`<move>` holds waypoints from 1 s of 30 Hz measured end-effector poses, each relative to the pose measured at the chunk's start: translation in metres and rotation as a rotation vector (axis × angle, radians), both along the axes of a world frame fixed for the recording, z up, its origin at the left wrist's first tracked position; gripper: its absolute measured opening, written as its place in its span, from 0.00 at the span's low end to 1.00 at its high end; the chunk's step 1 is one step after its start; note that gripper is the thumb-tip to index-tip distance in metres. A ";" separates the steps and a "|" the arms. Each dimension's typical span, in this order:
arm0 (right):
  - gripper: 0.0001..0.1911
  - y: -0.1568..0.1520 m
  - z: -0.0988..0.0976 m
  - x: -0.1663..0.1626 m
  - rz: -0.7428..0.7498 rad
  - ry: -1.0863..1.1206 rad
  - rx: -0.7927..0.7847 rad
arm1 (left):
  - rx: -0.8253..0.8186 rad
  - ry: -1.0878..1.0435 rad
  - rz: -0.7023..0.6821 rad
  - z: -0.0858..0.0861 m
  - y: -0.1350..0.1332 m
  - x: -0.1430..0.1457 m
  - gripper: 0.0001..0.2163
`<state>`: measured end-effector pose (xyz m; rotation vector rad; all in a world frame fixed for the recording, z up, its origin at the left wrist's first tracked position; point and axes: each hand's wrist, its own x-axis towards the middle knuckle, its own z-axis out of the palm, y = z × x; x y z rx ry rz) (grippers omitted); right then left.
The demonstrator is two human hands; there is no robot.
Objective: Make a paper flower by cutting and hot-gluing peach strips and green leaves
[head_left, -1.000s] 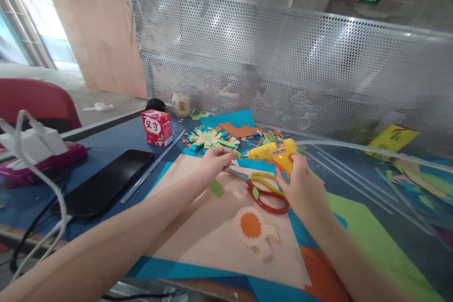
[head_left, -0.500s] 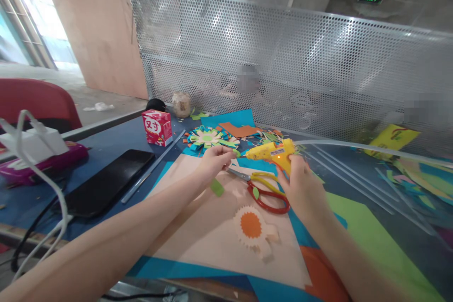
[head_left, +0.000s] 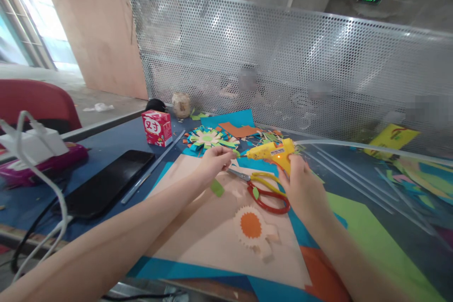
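My right hand (head_left: 300, 184) grips the handle of a yellow hot glue gun (head_left: 269, 150), a long clear glue stick (head_left: 371, 149) trailing from its back to the right. The gun's nozzle points left at a small green paper piece (head_left: 236, 153) pinched in the fingers of my left hand (head_left: 215, 159). Both hands hover over a beige sheet (head_left: 212, 231) on the table. Red and yellow scissors (head_left: 264, 189) lie just below the gun. A beige and orange paper flower (head_left: 252, 227) rests on the sheet nearer to me.
A multicoloured paper flower (head_left: 208, 138), a red carton (head_left: 157, 127) and a black phone (head_left: 106, 183) lie to the left. Green (head_left: 368, 240) and blue sheets, loose glue sticks (head_left: 357, 180) and scraps cover the right. A perforated metal screen (head_left: 283, 56) backs the table. A white charger (head_left: 33, 144) sits far left.
Hardly anything has moved. My right hand has shifted slightly on the glue gun's handle; the nozzle stays at the green piece in my left hand.
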<state>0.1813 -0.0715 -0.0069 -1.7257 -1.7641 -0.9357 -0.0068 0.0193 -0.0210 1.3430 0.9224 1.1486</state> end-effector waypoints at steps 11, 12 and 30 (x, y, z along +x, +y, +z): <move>0.13 0.002 -0.004 0.001 0.030 0.175 -0.079 | 0.046 -0.096 -0.066 0.006 -0.004 0.001 0.09; 0.14 0.003 -0.004 0.001 0.034 0.197 -0.079 | 0.048 -0.105 -0.065 0.006 -0.004 0.001 0.09; 0.17 0.018 -0.013 0.021 -0.140 0.346 -0.210 | 0.005 -0.176 0.010 0.018 -0.010 0.002 0.09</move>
